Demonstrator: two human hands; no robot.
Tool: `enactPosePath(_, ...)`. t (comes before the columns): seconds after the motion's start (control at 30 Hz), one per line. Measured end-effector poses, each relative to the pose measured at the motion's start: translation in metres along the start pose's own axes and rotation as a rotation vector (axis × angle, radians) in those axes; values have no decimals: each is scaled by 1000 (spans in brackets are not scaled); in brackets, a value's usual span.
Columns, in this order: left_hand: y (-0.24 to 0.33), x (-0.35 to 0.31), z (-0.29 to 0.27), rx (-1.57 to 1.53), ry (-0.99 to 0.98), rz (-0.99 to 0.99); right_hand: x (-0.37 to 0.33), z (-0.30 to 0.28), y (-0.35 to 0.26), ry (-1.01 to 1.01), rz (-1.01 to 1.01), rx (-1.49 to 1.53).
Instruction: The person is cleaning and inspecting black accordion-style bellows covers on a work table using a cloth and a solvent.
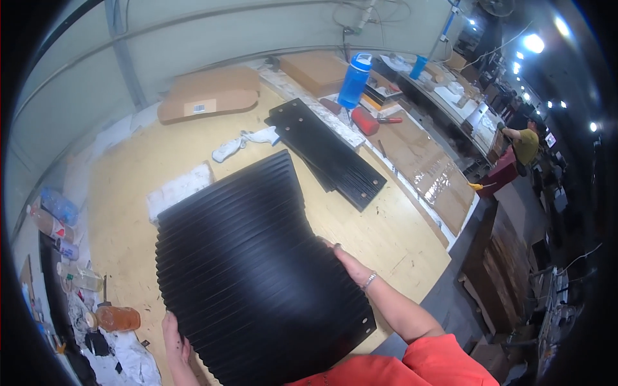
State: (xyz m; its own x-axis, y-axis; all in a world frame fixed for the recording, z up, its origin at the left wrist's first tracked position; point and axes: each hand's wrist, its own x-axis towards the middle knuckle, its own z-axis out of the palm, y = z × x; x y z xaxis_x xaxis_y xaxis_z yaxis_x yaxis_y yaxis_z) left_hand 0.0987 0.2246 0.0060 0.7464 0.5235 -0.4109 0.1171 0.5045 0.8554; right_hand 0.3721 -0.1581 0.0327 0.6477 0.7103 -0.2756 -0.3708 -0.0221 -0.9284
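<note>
A large black ribbed panel (238, 257) is held up and tilted in front of me, covering much of the near table. Its surface curves, one side edge is wavy, and small holes show at the lower right corner. My left hand (174, 341) grips its left edge, the fingers partly hidden by it. On the right edge my right hand (351, 264) is closed, its fingertips out of sight behind the panel. Beyond it lie flat black strips with holes (328, 151), one on another. A white glove (246, 143) and a white block (180, 188) rest near the panel's far edge.
The pale wooden table (399, 238) carries a cardboard piece (209, 93) at the back. Behind the strips stand a blue bottle (355, 82) and a red roll-shaped object (365, 121). Several bottles, one amber (116, 318), line the left side. Far right, another person (524, 145) works.
</note>
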Motion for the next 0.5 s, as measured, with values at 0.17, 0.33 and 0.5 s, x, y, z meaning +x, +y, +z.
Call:
enactPosePath(0.17,-5,15,-17,-68,-69,-10,8,27,38,290,-75,-264)
enactPosePath(0.33,1,-2,-25,-3,-128,-143,-18,16,26,224,9,-202)
enactPosePath(0.5,-25,-78,-51,-31,-75,-117,-102,-12,61,173,71,-202)
